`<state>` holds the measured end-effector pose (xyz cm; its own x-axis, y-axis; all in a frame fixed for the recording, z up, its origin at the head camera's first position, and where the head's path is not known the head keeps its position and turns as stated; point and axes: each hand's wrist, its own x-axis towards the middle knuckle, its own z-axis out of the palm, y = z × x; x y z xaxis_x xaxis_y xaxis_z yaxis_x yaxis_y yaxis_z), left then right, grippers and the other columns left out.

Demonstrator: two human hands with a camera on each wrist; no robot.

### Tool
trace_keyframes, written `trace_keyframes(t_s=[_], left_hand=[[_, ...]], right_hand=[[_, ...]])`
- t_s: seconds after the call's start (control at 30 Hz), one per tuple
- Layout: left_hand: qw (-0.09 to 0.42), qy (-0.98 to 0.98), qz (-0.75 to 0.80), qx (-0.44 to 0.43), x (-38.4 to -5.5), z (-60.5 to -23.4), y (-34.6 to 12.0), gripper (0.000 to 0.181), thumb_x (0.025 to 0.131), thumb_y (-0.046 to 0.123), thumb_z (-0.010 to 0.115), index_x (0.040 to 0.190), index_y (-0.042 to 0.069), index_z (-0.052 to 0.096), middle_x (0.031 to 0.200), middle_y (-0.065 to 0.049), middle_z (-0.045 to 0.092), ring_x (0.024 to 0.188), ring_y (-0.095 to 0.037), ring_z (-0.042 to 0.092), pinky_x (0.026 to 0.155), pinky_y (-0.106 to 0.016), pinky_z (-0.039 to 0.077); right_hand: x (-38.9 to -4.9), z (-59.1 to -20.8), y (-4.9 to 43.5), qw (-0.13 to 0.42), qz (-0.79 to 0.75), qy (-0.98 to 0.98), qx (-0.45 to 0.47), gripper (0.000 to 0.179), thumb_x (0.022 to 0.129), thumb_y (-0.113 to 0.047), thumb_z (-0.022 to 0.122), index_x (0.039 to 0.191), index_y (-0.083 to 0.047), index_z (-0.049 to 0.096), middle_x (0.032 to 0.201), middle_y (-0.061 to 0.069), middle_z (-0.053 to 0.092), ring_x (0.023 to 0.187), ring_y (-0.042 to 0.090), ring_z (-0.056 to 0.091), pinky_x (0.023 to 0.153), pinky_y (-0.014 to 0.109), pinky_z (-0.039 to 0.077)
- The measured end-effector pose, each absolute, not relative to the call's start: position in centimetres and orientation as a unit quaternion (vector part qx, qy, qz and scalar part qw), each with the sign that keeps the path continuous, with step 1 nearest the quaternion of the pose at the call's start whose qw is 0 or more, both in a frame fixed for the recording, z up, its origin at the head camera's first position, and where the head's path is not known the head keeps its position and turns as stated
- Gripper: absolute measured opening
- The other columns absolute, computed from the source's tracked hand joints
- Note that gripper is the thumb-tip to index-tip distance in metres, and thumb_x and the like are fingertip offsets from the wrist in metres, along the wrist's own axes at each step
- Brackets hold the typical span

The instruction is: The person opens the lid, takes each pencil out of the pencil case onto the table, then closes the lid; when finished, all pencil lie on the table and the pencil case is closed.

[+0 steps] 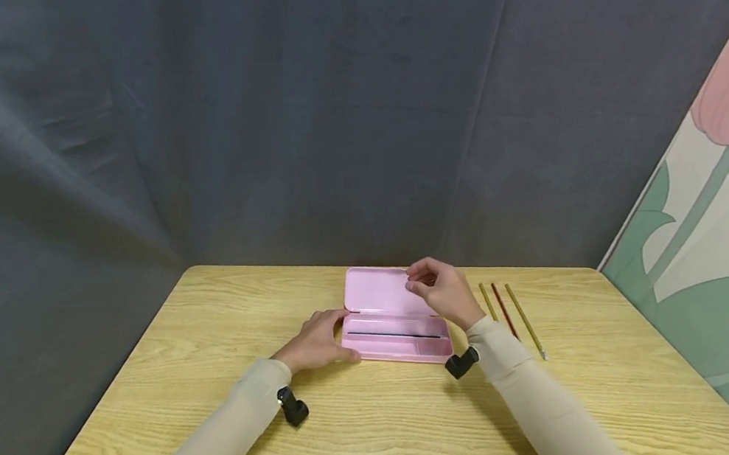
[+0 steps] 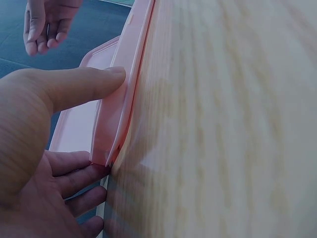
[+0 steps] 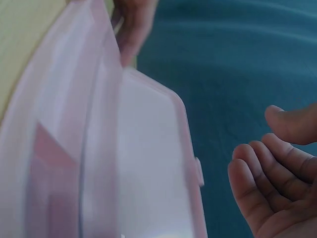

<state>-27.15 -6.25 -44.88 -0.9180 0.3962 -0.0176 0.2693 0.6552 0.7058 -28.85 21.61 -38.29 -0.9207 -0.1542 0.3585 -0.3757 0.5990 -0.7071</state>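
A pink pencil case (image 1: 391,354) lies on the table with its lid (image 1: 374,289) swung back. One thin dark stick (image 1: 393,334), perhaps a pencil, runs lengthwise inside it. At the case's left end, my left hand (image 1: 315,342) holds it, the thumb (image 2: 106,83) against the front wall and the fingers round the end. My right hand (image 1: 445,295) is raised over the right part of the lid, its fingers loosely curled with nothing between them. In the right wrist view, that hand (image 3: 282,183) is apart from the lid.
To the right of the case lie two yellow pencils (image 1: 526,322) and a red pencil (image 1: 503,309), partly behind my right sleeve. A dark curtain (image 1: 326,113) hangs behind the wooden table (image 1: 359,428). A flower-patterned panel (image 1: 728,256) stands on the right.
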Motion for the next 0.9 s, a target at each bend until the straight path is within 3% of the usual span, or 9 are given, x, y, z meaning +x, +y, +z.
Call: trace_keyframes(t_s=[0.27, 0.53, 0.9], left_hand=[[0.084, 0.909, 0.365, 0.180, -27.3, -45.0, -6.2, 0.091, 0.076, 0.042, 0.086, 0.151, 0.011, 0.046, 0.152, -0.009, 0.050, 0.142, -0.031, 0.042, 0.119, -0.053, 0.036], [0.083, 0.909, 0.365, 0.184, -27.2, -44.7, -6.2, 0.090, 0.076, 0.039, 0.086, 0.151, 0.009, 0.046, 0.153, -0.010, 0.050, 0.142, -0.031, 0.042, 0.119, -0.053, 0.035], [0.082, 0.909, 0.366, 0.182, -27.3, -44.9, -6.1, 0.090, 0.076, 0.040, 0.087, 0.151, 0.009, 0.046, 0.152, -0.010, 0.051, 0.141, -0.031, 0.043, 0.118, -0.052, 0.036]], right_hand=[[-28.9, -40.3, 18.7, 0.073, 0.402, -0.890, 0.203, 0.017, 0.088, -0.010, 0.076, 0.104, -0.005, 0.072, 0.092, 0.004, 0.075, 0.082, 0.013, 0.069, 0.075, 0.025, 0.057], [-28.9, -42.6, 17.7, 0.009, 0.339, -0.915, 0.217, 0.012, 0.088, -0.009, 0.076, 0.099, -0.013, 0.073, 0.090, -0.002, 0.074, 0.082, 0.008, 0.066, 0.077, 0.027, 0.057], [-29.1, -43.8, 17.8, -0.015, 0.293, -0.924, 0.247, 0.011, 0.087, -0.010, 0.076, 0.097, -0.015, 0.074, 0.088, -0.006, 0.074, 0.082, 0.005, 0.066, 0.080, 0.028, 0.057]])
